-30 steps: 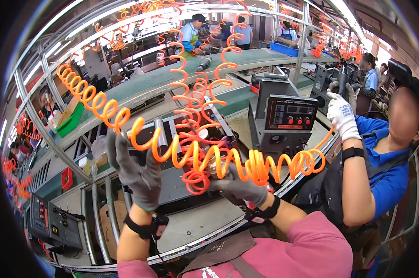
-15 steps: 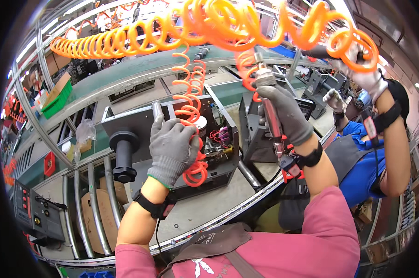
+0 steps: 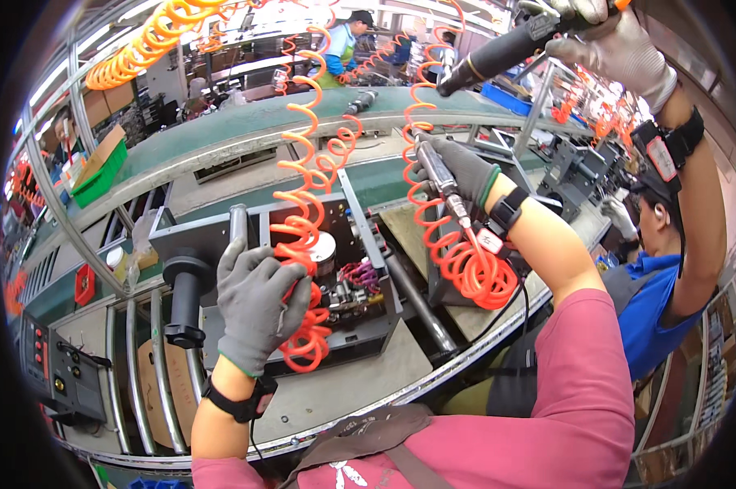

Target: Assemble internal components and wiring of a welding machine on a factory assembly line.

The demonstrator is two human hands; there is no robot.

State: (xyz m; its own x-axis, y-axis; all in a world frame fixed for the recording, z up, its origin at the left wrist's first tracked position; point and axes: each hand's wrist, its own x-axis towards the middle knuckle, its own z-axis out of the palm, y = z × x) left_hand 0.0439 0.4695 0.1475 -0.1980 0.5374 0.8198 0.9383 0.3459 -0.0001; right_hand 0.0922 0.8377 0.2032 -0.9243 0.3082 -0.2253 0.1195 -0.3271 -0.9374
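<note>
My left hand (image 3: 258, 306), in a grey glove, is closed at an open dark metal housing (image 3: 368, 326) with wires and fittings inside. A silver cylinder (image 3: 237, 224) stands just above its fingertips; whatever lies in the palm is hidden. Orange-red coiled hose (image 3: 301, 208) runs down beside that hand. To the right, my gloved right hand (image 3: 470, 169) grips a slim air screwdriver (image 3: 439, 173). The tool is tilted, with coiled hose (image 3: 486, 281) bunched below its lower end. A black spool-like holder (image 3: 187, 297) projects from the housing's left panel.
At upper right a co-worker's gloved hand (image 3: 620, 57) holds a black power tool (image 3: 506, 53) near my right hand. Steel rollers (image 3: 162, 367) lie at left beside a control box (image 3: 54, 375). A green bin (image 3: 99, 175) stands on the far ledge. Another person (image 3: 343, 49) works beyond.
My left hand and the housing have shifted left and down in view. My right hand has lowered with its tool. The co-worker's tool has come into view, and the large orange coil has swung away.
</note>
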